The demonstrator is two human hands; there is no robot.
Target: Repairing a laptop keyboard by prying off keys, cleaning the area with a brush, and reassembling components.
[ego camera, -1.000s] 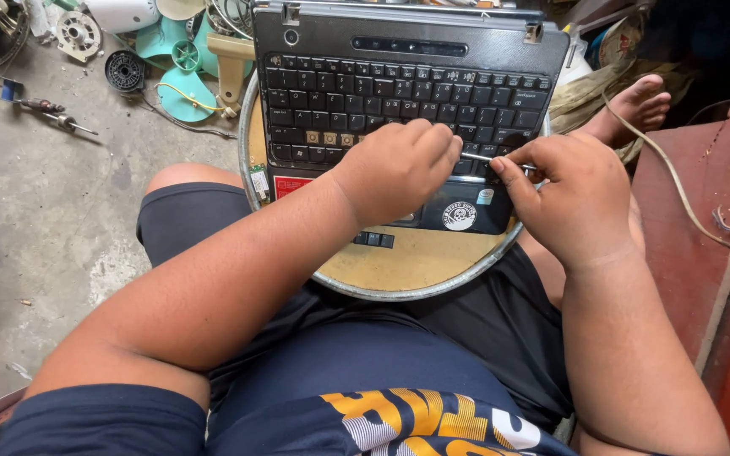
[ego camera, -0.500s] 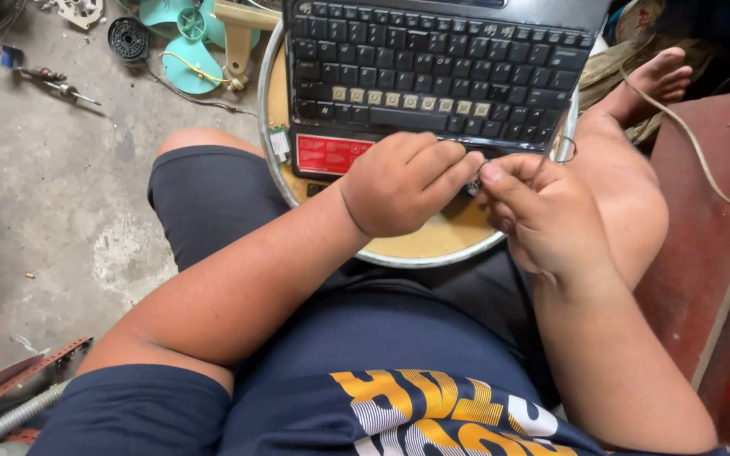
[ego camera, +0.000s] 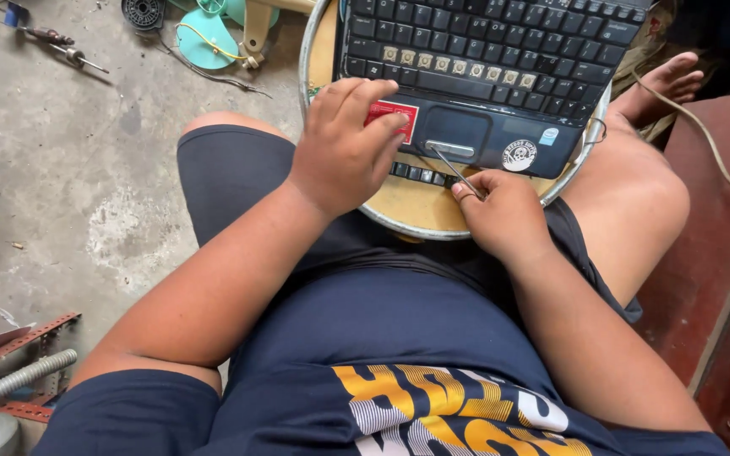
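Both hands slid toward the laptop's (ego camera: 483, 76) front edge. Left hand (ego camera: 344, 143) pressed flat, empty, on its palm rest; right hand (ego camera: 500, 211) pinched thin tweezers (ego camera: 454, 169) below its touchpad. Best keep that tip low and steady.

You wear a navy short-sleeved shirt (ego camera: 399, 371) with yellow-and-white block print, dark navy shorts (ego camera: 230, 181); forearms, hands and feet bare.

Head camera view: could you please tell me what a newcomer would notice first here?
A black laptop lies on a round tray on the person's lap at top centre. The left hand presses its front edge by a red sticker, while the right hand holds a thin metal tool against it.
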